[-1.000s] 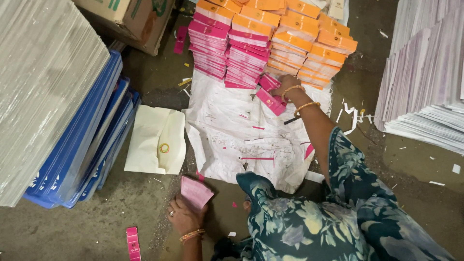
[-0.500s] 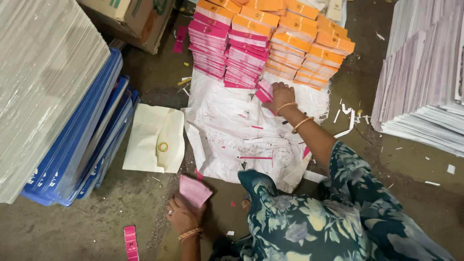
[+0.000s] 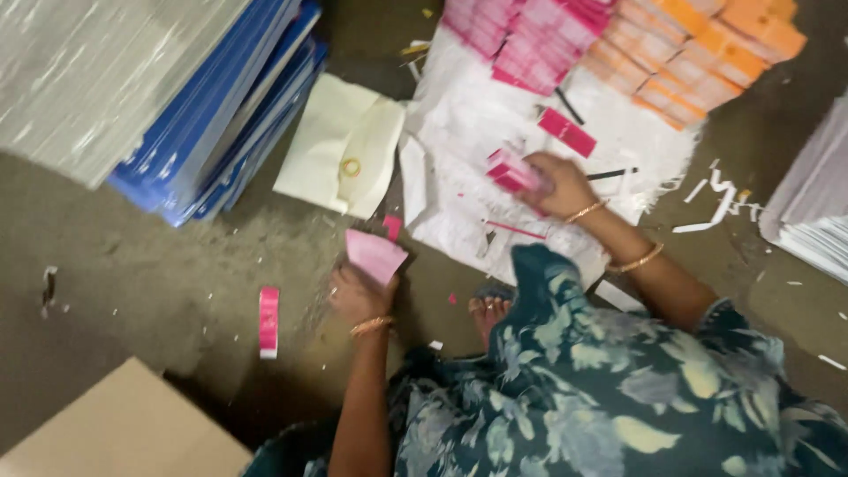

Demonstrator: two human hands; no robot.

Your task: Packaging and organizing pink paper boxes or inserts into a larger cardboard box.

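Fingers of the right hand are closed around a small bundle of pink packets, held just above the white sheet spread on the floor; motion blur hides how many packets it grips. Fingers of the left hand are closed on a pale pink stack of packets, held low over the bare floor beside the sheet's near edge. Gold bangles ring both wrists. At the far edge of the sheet stand rows of pink packet stacks and, to their right, orange packet stacks. One loose pink packet lies on the sheet between the stacks and the right hand, next to a thin black stick. Another single pink packet lies on the floor left of the left hand. A cream envelope rests just left of the sheet, near a pile of blue-edged boards. A cardboard box corner shows at bottom left.
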